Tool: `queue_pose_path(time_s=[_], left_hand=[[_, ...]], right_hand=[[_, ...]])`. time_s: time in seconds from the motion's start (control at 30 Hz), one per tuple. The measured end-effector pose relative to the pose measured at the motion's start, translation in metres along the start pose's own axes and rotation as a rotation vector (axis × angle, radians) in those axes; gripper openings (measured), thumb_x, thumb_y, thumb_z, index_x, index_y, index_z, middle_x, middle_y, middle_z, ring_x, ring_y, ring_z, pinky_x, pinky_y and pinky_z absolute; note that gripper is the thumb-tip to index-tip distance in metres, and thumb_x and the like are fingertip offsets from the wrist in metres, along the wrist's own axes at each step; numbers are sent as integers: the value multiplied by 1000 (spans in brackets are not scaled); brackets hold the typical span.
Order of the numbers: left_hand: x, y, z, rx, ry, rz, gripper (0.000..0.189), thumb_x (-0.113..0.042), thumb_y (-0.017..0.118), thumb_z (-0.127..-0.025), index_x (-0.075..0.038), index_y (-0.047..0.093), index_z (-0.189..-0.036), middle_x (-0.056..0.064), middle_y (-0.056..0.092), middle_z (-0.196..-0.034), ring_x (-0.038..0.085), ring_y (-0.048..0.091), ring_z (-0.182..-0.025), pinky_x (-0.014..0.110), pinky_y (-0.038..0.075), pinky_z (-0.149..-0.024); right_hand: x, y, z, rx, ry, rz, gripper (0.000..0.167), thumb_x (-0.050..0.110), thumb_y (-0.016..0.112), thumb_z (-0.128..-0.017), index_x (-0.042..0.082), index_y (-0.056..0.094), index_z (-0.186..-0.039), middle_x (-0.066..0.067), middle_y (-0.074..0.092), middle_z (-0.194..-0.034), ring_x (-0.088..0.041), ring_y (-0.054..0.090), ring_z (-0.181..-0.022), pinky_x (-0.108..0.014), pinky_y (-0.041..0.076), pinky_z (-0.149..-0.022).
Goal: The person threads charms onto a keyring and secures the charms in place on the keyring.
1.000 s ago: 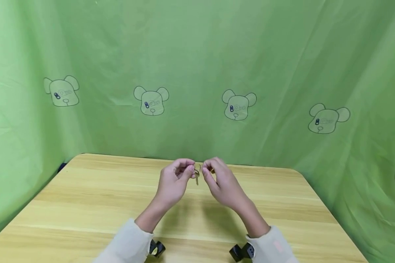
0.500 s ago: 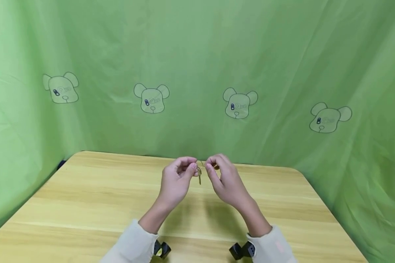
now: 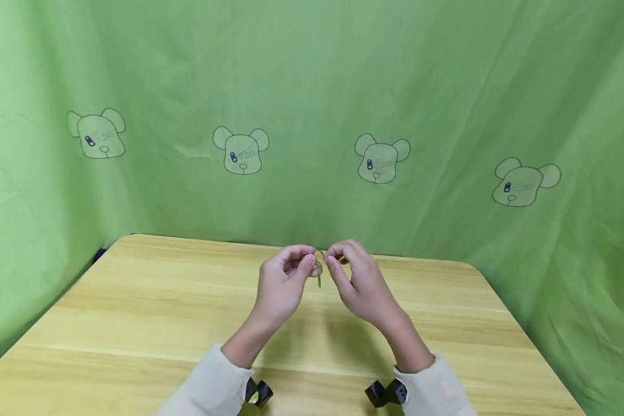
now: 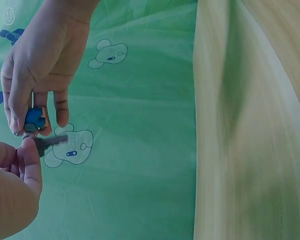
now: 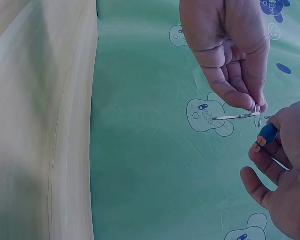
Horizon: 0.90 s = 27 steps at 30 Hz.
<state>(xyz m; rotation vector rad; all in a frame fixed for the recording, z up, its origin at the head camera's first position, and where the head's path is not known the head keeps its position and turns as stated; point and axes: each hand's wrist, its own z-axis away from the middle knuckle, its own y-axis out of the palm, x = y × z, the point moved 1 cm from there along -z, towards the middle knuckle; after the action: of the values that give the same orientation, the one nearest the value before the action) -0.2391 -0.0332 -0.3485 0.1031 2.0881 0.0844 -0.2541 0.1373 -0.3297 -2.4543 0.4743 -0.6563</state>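
Raised over the table, my left hand pinches a thin metal split ring between thumb and index finger. A single key hangs down from it. In the right wrist view the key sticks out sideways from the ring at the left fingertips. Close beside, my right hand pinches near the ring's other side. Under its fingers sits a small blue-and-orange charm, seen also in the right wrist view as a blue charm. The fingertips of both hands nearly meet.
Below the hands lies a wood-grain table with rounded far corners. A green curtain with printed bear heads stands behind it and along both sides. Black wrist cameras show at the cuffs.
Both hands have shifted slightly right and up in the head view, still close together. The key has moved with them, and the ring now shows more clearly between the fingertips.
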Motion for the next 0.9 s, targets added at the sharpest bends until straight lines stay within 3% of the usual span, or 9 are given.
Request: queue_pose_path(time_s=[0.27, 0.53, 0.9], left_hand=[[-6, -1, -2, -11, -1, 6, 15, -2, 64, -100, 5, 68, -112, 20, 70, -100, 27, 70, -85, 38, 61, -84], [-10, 0, -2, -10, -14, 11, 15, -2, 64, -100, 6, 68, -112, 18, 70, -99, 27, 70, -84, 32, 62, -82], [-9, -1, 1, -13, -33, 1, 16, -4, 65, -100, 5, 69, -112, 17, 70, -100, 30, 71, -85, 36, 62, -83]], right_hand=[[0, -2, -2, -1, -9, 4, 4, 4, 60, -102, 2, 63, -103, -5, 64, -102, -18, 60, -97, -37, 57, -85], [1, -2, -3, 10, 0, -5, 4, 5, 60, -102, 2, 63, -103, -5, 64, -102, -19, 60, -98, -39, 57, -85], [2, -1, -1, 20, 22, 6, 5, 7, 59, -103, 3, 63, -103, -4, 63, -103, -18, 59, -99, -37, 56, -87]])
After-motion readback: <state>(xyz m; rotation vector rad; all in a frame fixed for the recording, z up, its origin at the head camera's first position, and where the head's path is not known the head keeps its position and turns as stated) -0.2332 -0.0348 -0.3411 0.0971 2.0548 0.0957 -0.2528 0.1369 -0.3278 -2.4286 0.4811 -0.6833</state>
